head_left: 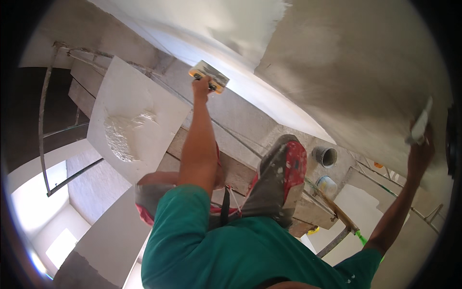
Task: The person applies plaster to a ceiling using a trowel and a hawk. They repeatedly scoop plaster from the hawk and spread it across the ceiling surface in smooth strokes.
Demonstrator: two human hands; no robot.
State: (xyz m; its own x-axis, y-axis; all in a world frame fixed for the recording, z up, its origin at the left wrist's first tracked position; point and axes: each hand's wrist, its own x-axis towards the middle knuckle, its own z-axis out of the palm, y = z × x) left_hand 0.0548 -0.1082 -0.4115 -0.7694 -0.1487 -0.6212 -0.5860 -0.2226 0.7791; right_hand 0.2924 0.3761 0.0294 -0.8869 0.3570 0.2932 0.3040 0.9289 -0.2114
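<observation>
At 11 o'clock the left hand (202,90) is closed around a wide-bladed scraper (216,77); at 3 o'clock the right hand (423,148) grips a pale-bladed tool (422,124), its contact with the wall (327,62) unclear. The step in hand looks like smoothing paste there; another pass would call for a flat, steady blade. Paste (122,135) lies on a white board (159,103) at 9 o'clock. A grey bucket (318,155) near 3 o'clock and scaffold rails (41,130) towards 9 limit footing on the planks (233,171).
</observation>
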